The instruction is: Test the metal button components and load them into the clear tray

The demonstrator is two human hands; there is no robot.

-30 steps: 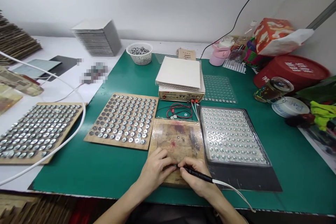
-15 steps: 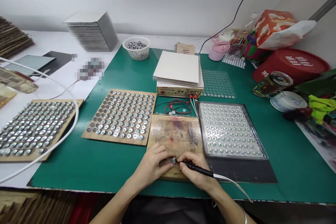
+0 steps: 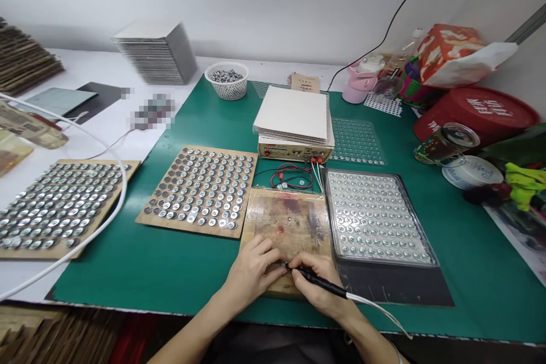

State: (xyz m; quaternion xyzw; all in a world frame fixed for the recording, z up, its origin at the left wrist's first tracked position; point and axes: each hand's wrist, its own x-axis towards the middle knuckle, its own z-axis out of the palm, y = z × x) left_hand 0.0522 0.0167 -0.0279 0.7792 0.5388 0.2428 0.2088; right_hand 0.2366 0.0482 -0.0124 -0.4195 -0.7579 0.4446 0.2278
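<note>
My left hand [image 3: 252, 271] rests on the worn wooden work block [image 3: 286, 226] with its fingers pinched on a small round metal part [image 3: 283, 265]. My right hand [image 3: 318, 282] grips a black pen-shaped probe [image 3: 321, 282] with a white lead, its tip touching that part. Left of the block lies a wooden board [image 3: 200, 190] full of round metal parts. Right of it sits a clear plastic tray [image 3: 375, 217] filled with the same parts.
A beige test box [image 3: 294, 151] under white sheets stands behind the block, with red and white leads [image 3: 294, 176]. A second filled board [image 3: 55, 205], a white cable [image 3: 98, 227], a basket of parts [image 3: 226, 81], stacked plates [image 3: 156, 51] and clutter at right [image 3: 469, 114] surround the green mat.
Both hands stay together on the block with the probe tip at the part. Only the camera view shifts slightly.
</note>
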